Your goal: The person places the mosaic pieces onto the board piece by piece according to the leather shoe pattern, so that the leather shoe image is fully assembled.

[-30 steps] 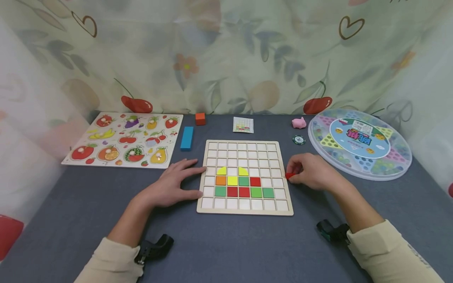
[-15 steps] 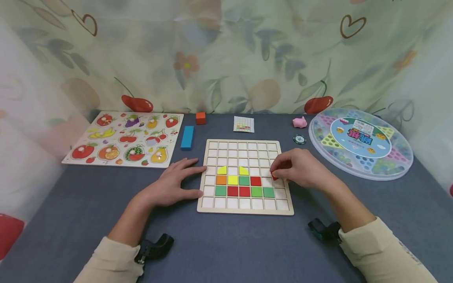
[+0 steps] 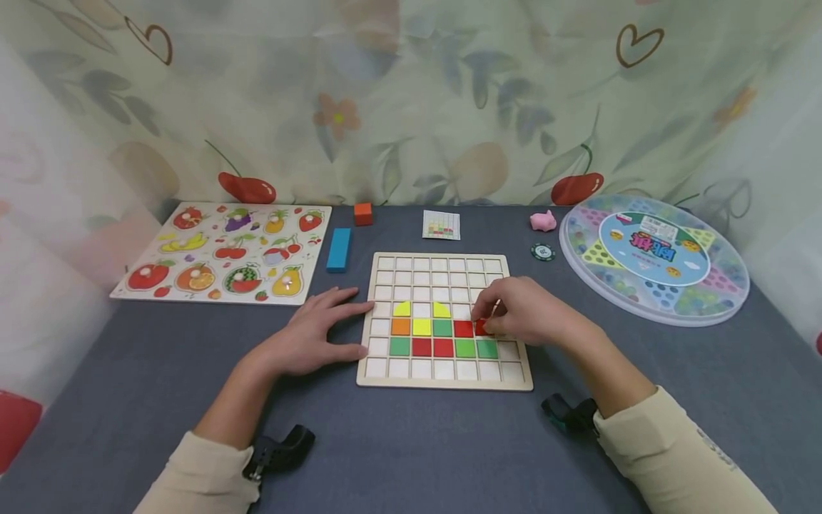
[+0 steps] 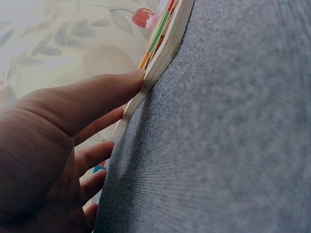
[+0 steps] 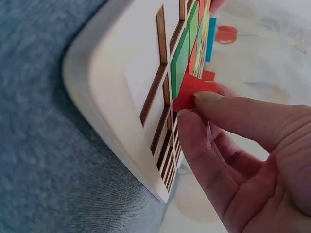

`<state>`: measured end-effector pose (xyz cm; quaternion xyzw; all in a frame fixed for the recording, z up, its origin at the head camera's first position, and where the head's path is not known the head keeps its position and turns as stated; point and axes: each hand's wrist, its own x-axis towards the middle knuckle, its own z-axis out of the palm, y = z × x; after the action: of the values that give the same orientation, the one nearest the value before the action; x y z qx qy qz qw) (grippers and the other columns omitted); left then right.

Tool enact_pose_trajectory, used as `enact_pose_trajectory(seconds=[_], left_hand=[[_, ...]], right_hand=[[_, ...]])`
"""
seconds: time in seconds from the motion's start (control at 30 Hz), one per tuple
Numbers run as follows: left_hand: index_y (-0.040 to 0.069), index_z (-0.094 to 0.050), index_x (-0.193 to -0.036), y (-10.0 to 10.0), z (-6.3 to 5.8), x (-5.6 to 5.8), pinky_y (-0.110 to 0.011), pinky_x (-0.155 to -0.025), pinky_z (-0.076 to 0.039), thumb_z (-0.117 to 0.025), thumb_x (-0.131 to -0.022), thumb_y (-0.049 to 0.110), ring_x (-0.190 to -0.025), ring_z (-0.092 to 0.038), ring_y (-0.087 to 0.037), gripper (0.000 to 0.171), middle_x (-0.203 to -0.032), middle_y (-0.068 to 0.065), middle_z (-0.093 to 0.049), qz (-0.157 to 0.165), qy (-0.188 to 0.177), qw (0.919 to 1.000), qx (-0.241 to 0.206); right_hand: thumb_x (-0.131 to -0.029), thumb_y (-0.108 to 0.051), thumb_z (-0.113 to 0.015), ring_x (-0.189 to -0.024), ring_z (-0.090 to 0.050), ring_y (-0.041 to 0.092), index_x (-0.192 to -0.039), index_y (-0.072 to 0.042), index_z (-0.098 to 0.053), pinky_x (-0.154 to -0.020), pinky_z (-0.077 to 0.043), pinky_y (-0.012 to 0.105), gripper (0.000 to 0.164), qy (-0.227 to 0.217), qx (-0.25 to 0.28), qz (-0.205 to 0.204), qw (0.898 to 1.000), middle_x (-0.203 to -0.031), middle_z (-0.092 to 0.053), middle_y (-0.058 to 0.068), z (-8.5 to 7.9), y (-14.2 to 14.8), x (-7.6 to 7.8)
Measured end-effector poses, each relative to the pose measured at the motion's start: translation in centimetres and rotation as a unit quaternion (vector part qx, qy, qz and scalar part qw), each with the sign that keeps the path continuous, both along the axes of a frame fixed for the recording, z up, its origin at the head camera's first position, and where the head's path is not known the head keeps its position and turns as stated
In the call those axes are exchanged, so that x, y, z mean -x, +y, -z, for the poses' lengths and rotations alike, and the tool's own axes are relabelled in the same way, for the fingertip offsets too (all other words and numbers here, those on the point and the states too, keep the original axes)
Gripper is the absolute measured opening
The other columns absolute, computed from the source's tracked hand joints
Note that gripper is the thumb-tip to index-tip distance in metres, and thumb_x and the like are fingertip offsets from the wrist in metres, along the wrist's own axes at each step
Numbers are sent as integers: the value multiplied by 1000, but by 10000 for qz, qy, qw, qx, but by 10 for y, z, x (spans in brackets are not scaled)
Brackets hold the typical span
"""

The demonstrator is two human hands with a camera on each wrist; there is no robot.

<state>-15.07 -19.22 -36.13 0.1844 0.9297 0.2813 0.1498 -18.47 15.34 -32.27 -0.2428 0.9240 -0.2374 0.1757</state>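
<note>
A wooden grid board [image 3: 443, 380] lies mid-table with green, red, orange and yellow tiles in some of its cells. My right hand [image 3: 526, 312] pinches a red tile [image 5: 192, 92] between thumb and fingers. In the right wrist view that tile stands tilted at a cell, beside a green tile [image 5: 180, 60]. From the head view it is right of another red tile [image 3: 463, 329], partly covered by my fingers. At the board's left edge, my left hand [image 3: 315, 332] rests with fingers spread, and its thumb [image 4: 112, 90] touches the rim.
Behind the board lie a small pattern card [image 3: 441, 225], an orange block [image 3: 362, 214] and a blue block [image 3: 338, 250]. A fruit puzzle board [image 3: 225, 253] is on the left. A pink pig [image 3: 542, 221], a poker chip [image 3: 542, 252] and a round game box [image 3: 655, 260] stand right.
My right hand has carried the red tile leftward, from beside the board's right edge to a cell next to the other red tile. My left hand has stayed in place.
</note>
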Motion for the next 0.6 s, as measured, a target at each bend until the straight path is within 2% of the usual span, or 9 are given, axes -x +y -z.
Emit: enact_pose_trajectory(seconds=[0.17,0.27,0.4,0.6], left_hand=[[22,-48,-157,1,0,-1,-72,-120,-18,-74,-92,48,-155,-17,-46,74,-169,-16,-28,23,-19,10000,-21],[22,-47,-157,1,0,-1,-72,-121,-17,-75,-92,47,-156,-15,-45,75,-170,-15,-27,-24,-63,10000,-28],[22,-48,-157,0,1,-1,-72,-120,-17,-76,-91,47,-156,-15,-45,75,-169,-15,-27,-51,-51,10000,-34],[22,-47,-157,-2,3,-2,-73,-120,-19,-75,-92,46,-155,-16,-45,75,-169,-15,-27,-22,-66,10000,-58]], right_hand=[[-92,-5,-74,-86,-61,18,-103,-10,-82,-72,-52,29,14,77,-130,51,9999,-93,-76,1,2,-2,-1],[-92,-6,-74,-83,-60,19,-94,-12,-81,-70,-51,28,9,205,-258,179,9993,-87,-74,-1,2,-5,-3],[-92,-5,-71,-77,-59,19,-84,-13,-76,-66,-49,28,12,266,-415,223,9985,-79,-69,0,1,-12,-6],[-92,-6,-72,-78,-59,17,-88,-13,-76,-69,-50,29,10,359,-337,209,9986,-81,-69,-1,5,-10,-10]])
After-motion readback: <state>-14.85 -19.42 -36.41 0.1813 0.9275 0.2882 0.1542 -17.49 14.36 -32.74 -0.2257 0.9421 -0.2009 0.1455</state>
